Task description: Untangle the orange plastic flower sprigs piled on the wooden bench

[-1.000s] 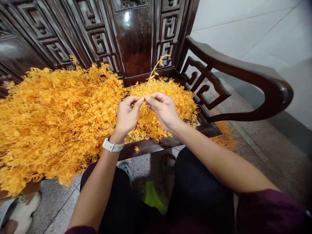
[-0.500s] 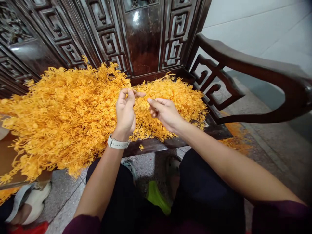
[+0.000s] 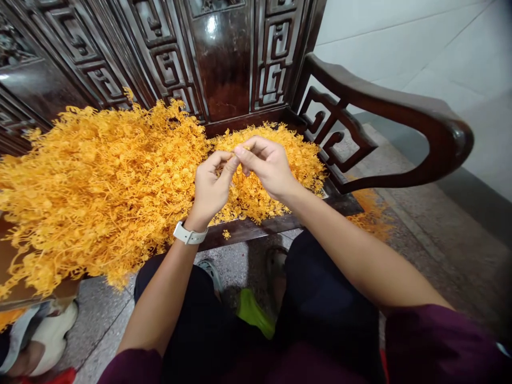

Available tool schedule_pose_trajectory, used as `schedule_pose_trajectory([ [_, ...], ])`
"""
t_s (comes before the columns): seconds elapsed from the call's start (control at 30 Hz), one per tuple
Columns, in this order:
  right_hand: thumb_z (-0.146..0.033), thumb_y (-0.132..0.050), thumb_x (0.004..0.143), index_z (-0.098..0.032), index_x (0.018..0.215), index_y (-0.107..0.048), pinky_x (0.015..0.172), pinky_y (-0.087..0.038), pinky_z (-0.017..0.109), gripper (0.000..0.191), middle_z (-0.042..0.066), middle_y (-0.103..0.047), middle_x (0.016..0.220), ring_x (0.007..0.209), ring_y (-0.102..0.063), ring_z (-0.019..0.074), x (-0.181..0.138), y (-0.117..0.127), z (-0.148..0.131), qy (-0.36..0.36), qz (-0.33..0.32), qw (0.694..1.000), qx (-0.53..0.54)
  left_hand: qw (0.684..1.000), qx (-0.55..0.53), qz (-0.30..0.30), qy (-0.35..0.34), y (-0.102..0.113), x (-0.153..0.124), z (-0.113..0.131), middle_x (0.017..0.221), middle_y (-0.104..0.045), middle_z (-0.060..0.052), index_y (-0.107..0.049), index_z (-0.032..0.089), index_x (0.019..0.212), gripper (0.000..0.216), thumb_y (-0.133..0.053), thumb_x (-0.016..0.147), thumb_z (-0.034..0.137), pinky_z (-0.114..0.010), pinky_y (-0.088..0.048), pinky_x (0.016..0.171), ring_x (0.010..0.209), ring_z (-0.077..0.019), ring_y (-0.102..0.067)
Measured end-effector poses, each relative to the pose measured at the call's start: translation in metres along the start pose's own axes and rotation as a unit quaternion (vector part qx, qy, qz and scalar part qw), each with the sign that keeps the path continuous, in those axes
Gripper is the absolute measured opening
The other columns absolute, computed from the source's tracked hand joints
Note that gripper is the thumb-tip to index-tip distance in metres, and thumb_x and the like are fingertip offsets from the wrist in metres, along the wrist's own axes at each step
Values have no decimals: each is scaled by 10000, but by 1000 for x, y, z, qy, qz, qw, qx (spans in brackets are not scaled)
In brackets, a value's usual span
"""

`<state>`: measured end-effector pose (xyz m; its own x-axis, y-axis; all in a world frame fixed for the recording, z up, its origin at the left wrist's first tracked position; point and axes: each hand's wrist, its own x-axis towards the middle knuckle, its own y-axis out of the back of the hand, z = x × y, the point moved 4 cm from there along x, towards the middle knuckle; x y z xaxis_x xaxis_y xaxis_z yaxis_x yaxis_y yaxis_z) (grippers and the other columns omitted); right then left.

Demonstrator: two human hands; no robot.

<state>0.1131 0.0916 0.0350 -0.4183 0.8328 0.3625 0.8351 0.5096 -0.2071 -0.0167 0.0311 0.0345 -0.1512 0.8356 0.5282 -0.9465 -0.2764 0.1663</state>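
Note:
My left hand (image 3: 214,181) and my right hand (image 3: 272,165) meet fingertip to fingertip in front of the bench back. Both are closed in a pinch. Between the fingertips a bit of a small yellow plastic flower piece (image 3: 245,150) shows; the fingers cover most of it. Just behind and below the hands lies a smaller heap of yellow plastic flower pieces (image 3: 296,160) on the bench seat. To the left rises a larger heap of the same pieces (image 3: 112,181).
The dark carved wooden bench (image 3: 232,74) has an armrest (image 3: 384,101) on the right. One loose flower piece (image 3: 226,234) lies on the seat's front edge. More yellow pieces (image 3: 372,213) are on the floor at right. A person's shoe (image 3: 56,330) is at lower left.
My hands were apart with a gap between them; now their fingertips touch. The right hand has come in to the left one. The view has shifted slightly rightward.

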Motion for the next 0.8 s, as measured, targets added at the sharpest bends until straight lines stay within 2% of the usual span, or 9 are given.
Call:
schedule_pose_trajectory([
  [0.2,-640,-841,824,-206,741,-617,514,-372,258,495,-23,-577,659,554,-471,88,6,12,5,37,11,999,-28,998,42,-45,7,2,-3,6,681,-563,1,-675,198,867,405,-638,1028,569,-266,-412,556,583,-122,-490],
  [0.3,-671,-819,829,-203,728,-609,515,-381,255,523,-18,-568,655,572,-479,91,8,10,6,49,22,997,-55,997,67,-42,8,2,-1,6,687,-548,-1,-656,199,861,388,-619,1044,540,-276,-389,562,603,-131,-482],
  [0.43,-655,-793,867,-204,740,-584,500,-382,244,513,-27,-537,646,553,-483,82,21,10,12,55,52,994,-83,993,116,-18,-16,0,0,12,746,-615,-15,-695,186,896,320,-585,1079,424,-285,-388,608,644,-131,-506],
  [0.5,-647,-745,914,-206,765,-570,478,-363,234,497,-25,-549,676,526,-479,72,35,30,20,60,106,989,-90,988,149,-14,-37,-2,-3,21,775,-663,-23,-729,178,922,289,-585,1082,372,-284,-398,625,656,-128,-534],
  [0.6,-652,-598,1002,-212,789,-529,461,-333,209,494,-21,-551,719,502,-474,58,59,91,34,54,250,962,-92,987,142,-47,-54,-8,-14,36,861,-732,-50,-768,178,1002,261,-587,1084,346,-278,-454,667,722,-139,-618],
  [0.67,-618,-580,1021,-212,793,-507,459,-331,198,471,-29,-534,706,496,-465,55,68,130,45,28,316,943,-99,992,107,-56,-37,-10,-20,39,823,-715,-49,-783,186,1056,270,-585,1086,367,-274,-477,656,710,-143,-632],
  [0.73,-499,-664,1010,-210,840,-528,462,-354,203,361,-36,-542,708,508,-468,60,71,150,54,-17,337,936,-103,997,65,-27,-5,-6,-21,32,703,-632,-18,-793,192,1061,290,-605,1075,413,-259,-453,572,606,-130,-575],
  [0.8,-360,-724,982,-204,925,-570,476,-383,219,226,-38,-566,731,516,-469,66,69,148,60,-56,322,939,-104,999,22,27,29,2,-16,19,618,-533,14,-800,194,1008,308,-651,1044,460,-242,-405,493,519,-114,-490],
])
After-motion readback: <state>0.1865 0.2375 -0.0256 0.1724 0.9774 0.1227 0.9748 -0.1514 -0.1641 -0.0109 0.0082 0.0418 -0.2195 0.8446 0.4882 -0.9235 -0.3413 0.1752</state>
